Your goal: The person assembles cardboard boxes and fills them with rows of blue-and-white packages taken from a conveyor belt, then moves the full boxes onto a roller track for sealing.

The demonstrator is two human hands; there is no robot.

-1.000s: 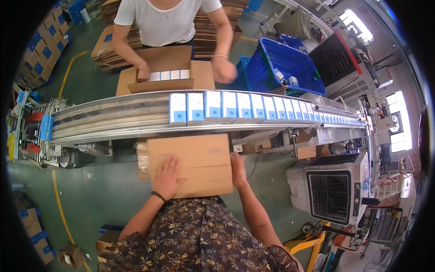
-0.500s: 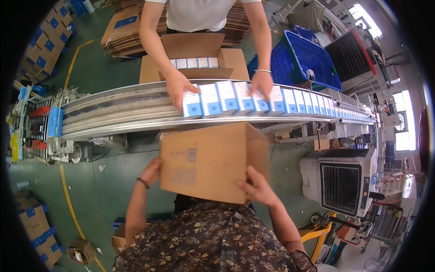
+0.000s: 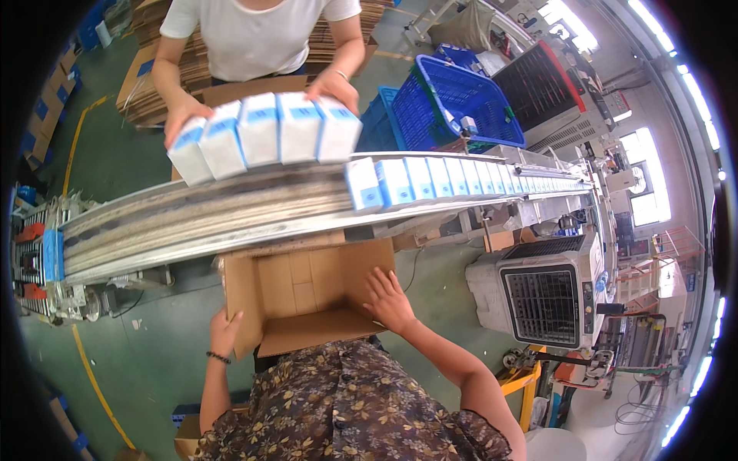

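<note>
An open, empty cardboard box (image 3: 300,284) stands in front of my body, below the conveyor's near edge, with its flaps turned outward. My left hand (image 3: 225,332), with a dark beaded bracelet at the wrist, grips its left flap. Against the right flap lies my right hand (image 3: 390,301), fingers spread and flat. Across the conveyor (image 3: 254,207), a co-worker's two hands squeeze a row of several white-and-blue small cartons (image 3: 260,131) between them, lifted off the belt. More such cartons (image 3: 396,183) stand in a line on the belt to the right.
Beyond the belt at right stands a blue plastic crate (image 3: 461,107). Flattened cardboard (image 3: 142,84) is stacked behind the co-worker. A grey air cooler (image 3: 538,300) stands on the floor to my right. Rollers (image 3: 31,261) adjoin the conveyor's left end.
The box has turned so its open side faces up toward me. My right hand has opened flat on a flap. The co-worker has lifted several cartons off the belt, toward the far side.
</note>
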